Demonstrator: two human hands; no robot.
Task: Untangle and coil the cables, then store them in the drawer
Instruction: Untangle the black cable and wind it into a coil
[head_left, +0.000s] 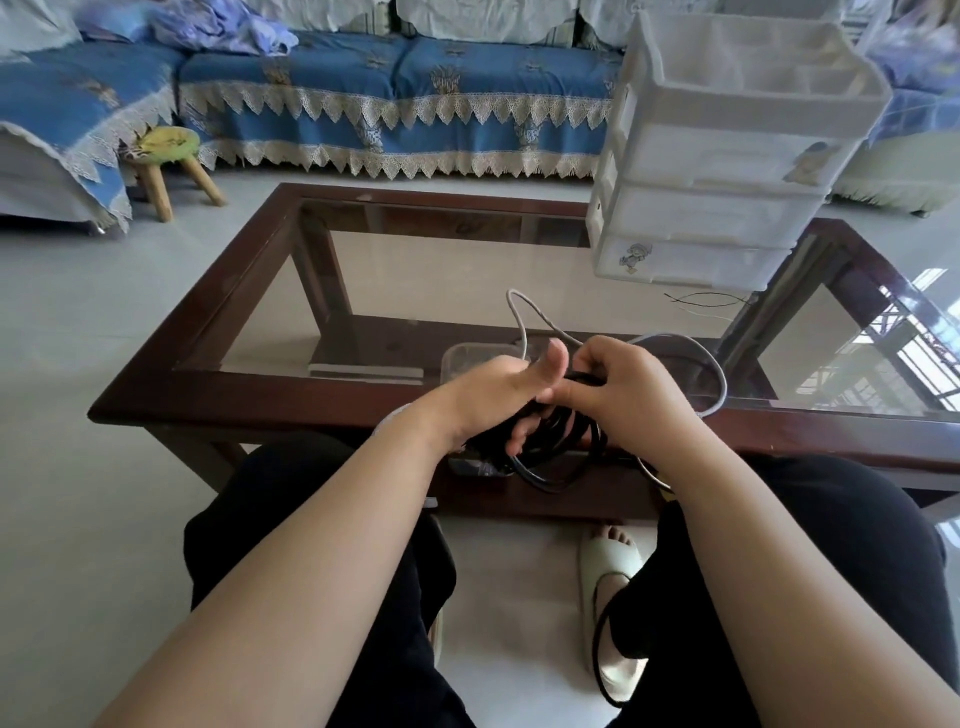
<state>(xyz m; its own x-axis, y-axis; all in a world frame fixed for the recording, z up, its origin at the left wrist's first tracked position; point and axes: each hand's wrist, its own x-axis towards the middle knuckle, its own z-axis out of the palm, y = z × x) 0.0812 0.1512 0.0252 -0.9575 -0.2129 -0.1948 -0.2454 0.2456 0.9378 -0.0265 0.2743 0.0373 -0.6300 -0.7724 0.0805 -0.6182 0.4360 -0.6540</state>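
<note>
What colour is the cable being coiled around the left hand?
Black. The coiled cable loops around the left hand, shown best in the head view.

A single wide-angle view is given, taken from the person's head and directed forward and steeply down. The dark wooden coffee table with a glass top (156, 395) is seen from its near long edge, close below the lens, with the forearms and lap filling the lower frame. Beyond the table, the blue sofa with cream lace trim (395, 104) is faced at a distance. On the table's far right corner, the white plastic drawer unit (727, 171) is viewed from above. Straight lines are bent near the edges.
</note>
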